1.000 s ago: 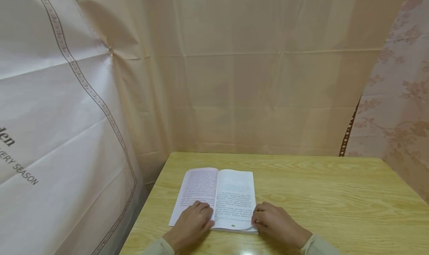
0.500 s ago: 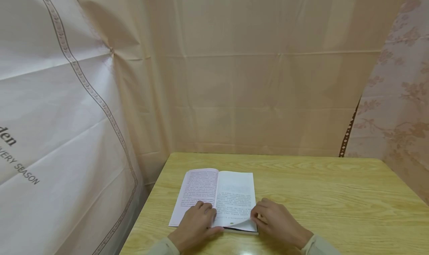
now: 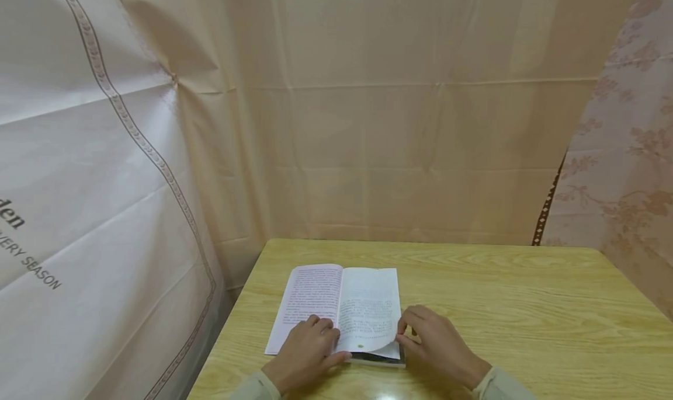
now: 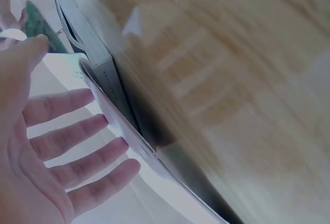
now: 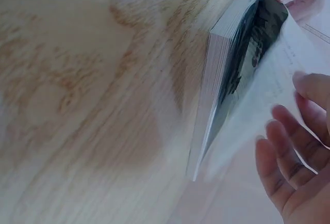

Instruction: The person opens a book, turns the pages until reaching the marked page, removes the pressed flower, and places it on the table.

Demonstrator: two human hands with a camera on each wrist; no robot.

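Right hand (image 3: 439,344) pinches, it seems, the near right corner of a page (image 3: 370,312), lifted off the open book (image 3: 336,306) near the table's (image 3: 526,306) left edge. Left hand (image 3: 307,350) lies flat on the left page. Mid-turn; next, carry the page leftward without creasing it.

Open book (image 3: 342,312) flat on table, right pg's near corner lifted.

open book (image 3: 342,306) on table (image 3: 515,306), near its left edge
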